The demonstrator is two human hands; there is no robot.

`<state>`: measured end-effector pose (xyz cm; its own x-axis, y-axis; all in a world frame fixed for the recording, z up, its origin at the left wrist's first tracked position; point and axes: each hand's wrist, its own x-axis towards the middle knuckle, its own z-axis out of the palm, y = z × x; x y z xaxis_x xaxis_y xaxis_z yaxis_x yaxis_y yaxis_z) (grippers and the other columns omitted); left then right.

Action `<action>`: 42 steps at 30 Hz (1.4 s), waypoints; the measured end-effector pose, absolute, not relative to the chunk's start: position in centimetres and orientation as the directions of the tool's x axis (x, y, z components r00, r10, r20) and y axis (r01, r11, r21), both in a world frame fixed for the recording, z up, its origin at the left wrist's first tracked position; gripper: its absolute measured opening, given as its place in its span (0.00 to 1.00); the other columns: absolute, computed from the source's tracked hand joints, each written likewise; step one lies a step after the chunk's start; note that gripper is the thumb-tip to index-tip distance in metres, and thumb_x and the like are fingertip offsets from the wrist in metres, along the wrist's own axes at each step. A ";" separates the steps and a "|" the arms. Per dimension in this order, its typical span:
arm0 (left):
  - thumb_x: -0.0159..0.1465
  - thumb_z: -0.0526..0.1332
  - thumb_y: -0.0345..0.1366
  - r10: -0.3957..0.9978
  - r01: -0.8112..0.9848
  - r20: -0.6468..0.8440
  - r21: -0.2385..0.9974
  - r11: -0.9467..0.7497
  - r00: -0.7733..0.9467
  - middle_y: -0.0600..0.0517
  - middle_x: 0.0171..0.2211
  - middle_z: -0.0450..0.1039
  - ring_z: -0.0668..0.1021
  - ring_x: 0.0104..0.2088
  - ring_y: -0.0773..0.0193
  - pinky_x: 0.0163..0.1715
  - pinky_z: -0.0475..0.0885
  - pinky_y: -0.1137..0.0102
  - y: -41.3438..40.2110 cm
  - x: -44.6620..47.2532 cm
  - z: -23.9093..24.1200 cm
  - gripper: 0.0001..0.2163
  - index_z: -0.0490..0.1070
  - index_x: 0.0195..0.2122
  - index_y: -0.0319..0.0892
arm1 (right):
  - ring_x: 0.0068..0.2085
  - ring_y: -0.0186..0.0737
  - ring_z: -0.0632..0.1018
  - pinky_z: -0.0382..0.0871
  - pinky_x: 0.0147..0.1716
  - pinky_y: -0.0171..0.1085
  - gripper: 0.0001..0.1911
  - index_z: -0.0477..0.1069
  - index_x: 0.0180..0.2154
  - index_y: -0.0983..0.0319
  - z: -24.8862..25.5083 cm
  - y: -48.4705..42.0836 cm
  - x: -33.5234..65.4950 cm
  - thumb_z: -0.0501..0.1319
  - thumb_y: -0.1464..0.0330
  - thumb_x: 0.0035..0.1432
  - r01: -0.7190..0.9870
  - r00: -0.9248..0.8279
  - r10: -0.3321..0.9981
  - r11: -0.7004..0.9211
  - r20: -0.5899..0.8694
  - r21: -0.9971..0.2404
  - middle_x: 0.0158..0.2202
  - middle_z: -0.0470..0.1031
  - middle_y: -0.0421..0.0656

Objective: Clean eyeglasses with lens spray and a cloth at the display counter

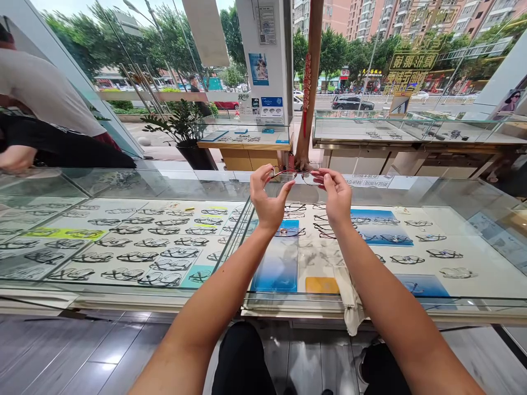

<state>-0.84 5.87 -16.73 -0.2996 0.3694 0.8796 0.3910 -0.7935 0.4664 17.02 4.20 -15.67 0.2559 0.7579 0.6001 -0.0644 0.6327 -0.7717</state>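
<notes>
Eyeglasses [297, 174] between raised hands [267, 202]; arms [230, 280] outstretched

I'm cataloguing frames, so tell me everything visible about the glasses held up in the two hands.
The glasses have a thin, dark, reddish frame, perhaps metal, and see-through lenses. They are held up roughly level above the glass counter, with the left hand at one end and the right hand at the other. Fingers partly hide both ends; finer details are too small to tell.
</notes>
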 end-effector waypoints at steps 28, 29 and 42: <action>0.65 0.78 0.54 0.580 0.159 0.776 0.623 -0.766 -0.248 0.40 0.61 0.80 0.87 0.57 0.53 0.50 0.82 0.61 6.0 -0.3 -16.9 0.30 0.68 0.60 0.50 | 0.46 0.45 0.84 0.77 0.45 0.45 0.19 0.78 0.46 0.57 -16.1 5.3 17.6 0.64 0.49 0.68 -0.055 0.307 0.782 0.584 0.543 -0.810 0.47 0.88 0.48; 0.64 0.79 0.54 0.594 0.122 0.765 0.633 -0.765 -0.249 0.40 0.61 0.80 0.87 0.56 0.53 0.51 0.82 0.61 6.1 -0.2 -17.0 0.30 0.68 0.59 0.50 | 0.47 0.46 0.84 0.77 0.47 0.45 0.19 0.78 0.46 0.57 -16.1 5.2 17.6 0.65 0.49 0.68 -0.064 0.311 0.784 0.582 0.537 -0.811 0.47 0.88 0.48; 0.58 0.83 0.51 0.726 -0.179 0.658 0.704 -0.688 -0.201 0.42 0.58 0.81 0.88 0.52 0.55 0.60 0.82 0.56 7.7 -0.5 -17.5 0.33 0.69 0.58 0.49 | 0.52 0.49 0.82 0.75 0.54 0.47 0.12 0.79 0.41 0.57 -15.3 4.2 17.2 0.65 0.57 0.62 -0.094 0.324 0.845 0.477 0.426 -0.874 0.48 0.88 0.48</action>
<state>-0.48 7.66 -17.46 -0.2007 0.7258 0.6580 -0.1789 -0.6875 0.7038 17.22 4.18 -15.28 0.3241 0.8447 0.4260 -0.0941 0.4769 -0.8739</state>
